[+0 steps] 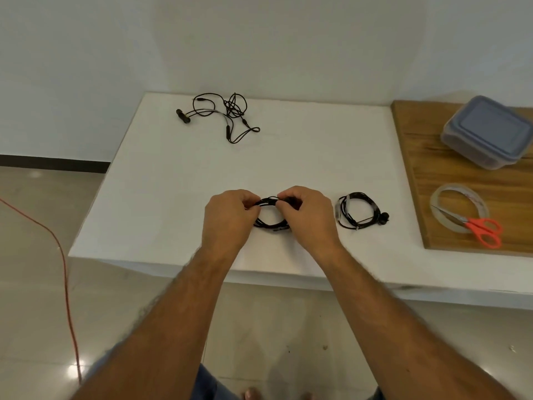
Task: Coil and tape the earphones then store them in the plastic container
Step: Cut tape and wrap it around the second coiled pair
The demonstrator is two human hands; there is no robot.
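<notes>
A coiled black earphone [271, 223] lies near the front of the white table [173, 174]. My left hand [229, 217] pinches its top left side and my right hand [307, 215] pinches its top right side. To the right rests a second black coil [357, 212], bound with a strip of clear tape, untouched. A loose, tangled earphone [225, 114] sprawls at the table's far side. The plastic container [487, 132], with a blue-grey lid on it, stands at the far right.
A wooden board [432, 180] covers the table's right end and carries the container, a roll of clear tape [458, 209] and orange-handled scissors [481, 229]. An orange cord [66, 284] trails across the tiled floor on the left. A white wall stands behind the table.
</notes>
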